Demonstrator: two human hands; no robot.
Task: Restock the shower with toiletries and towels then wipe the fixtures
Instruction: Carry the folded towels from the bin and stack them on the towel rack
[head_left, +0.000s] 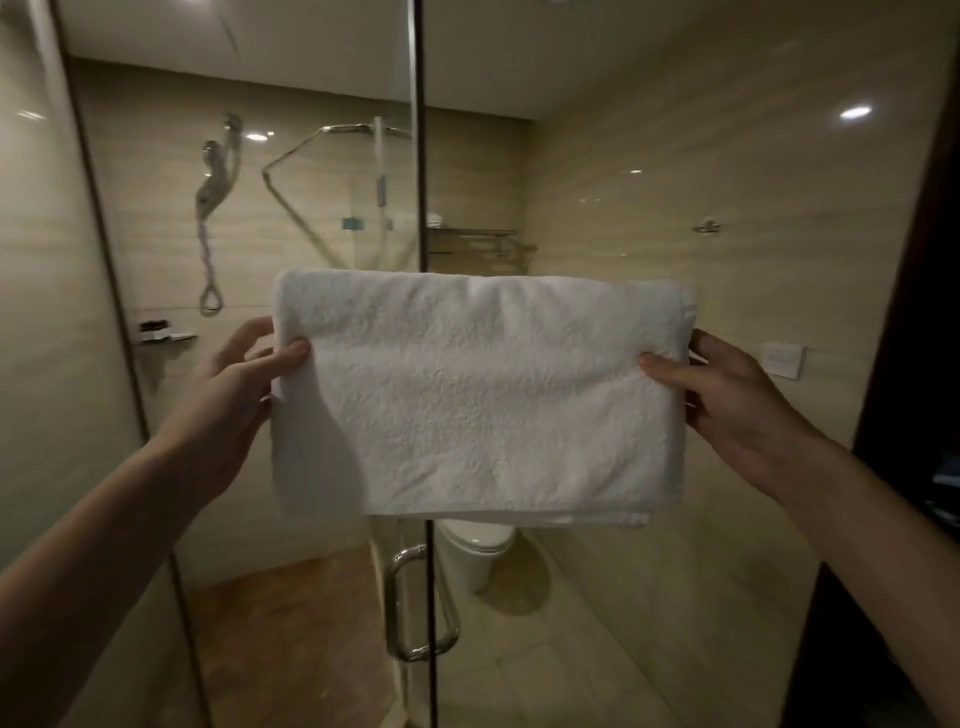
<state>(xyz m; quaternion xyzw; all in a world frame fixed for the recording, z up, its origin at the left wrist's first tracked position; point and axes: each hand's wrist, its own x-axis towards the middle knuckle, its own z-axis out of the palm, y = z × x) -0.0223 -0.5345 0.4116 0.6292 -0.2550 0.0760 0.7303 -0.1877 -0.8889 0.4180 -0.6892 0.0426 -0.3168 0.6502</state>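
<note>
Evidently soft, light and limp. Pinches the folded white towel (478, 395) at both side edges with left hand (244, 382) and right hand (727, 397). Likely sags if held one-sided.

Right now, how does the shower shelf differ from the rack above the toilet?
The shower shelf sits lower, behind glass, holding small dark bottles; the rack hangs higher on the far wall, showing something small and white at its left end. Both are wall-mounted metal.
</note>
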